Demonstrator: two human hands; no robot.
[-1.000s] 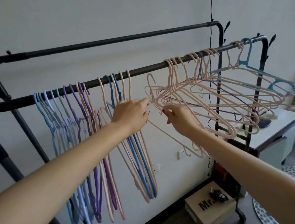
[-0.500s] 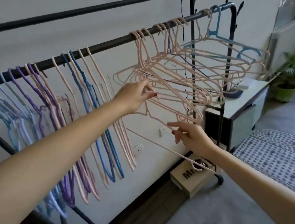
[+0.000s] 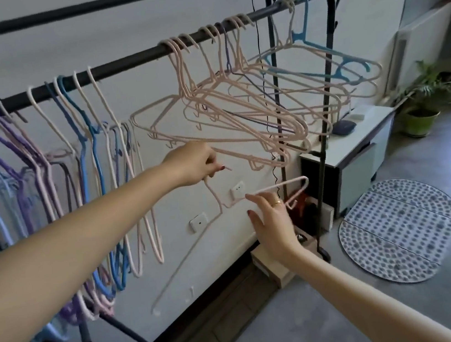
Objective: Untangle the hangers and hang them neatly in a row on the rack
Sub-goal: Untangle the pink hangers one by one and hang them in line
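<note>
Hanging sorted at the rack's (image 3: 128,64) left, many hangers (image 3: 93,148) look done, while the left hand (image 3: 194,163) pinches a freed pink hanger (image 3: 217,201), right hand (image 3: 272,222) spread touching it, below the remaining tangle (image 3: 238,105).

wall (image 3: 140,23): white, two sockets | floor (image 3: 298,328): grey | patterned mat (image 3: 398,233) | potted plant (image 3: 423,102)
</note>
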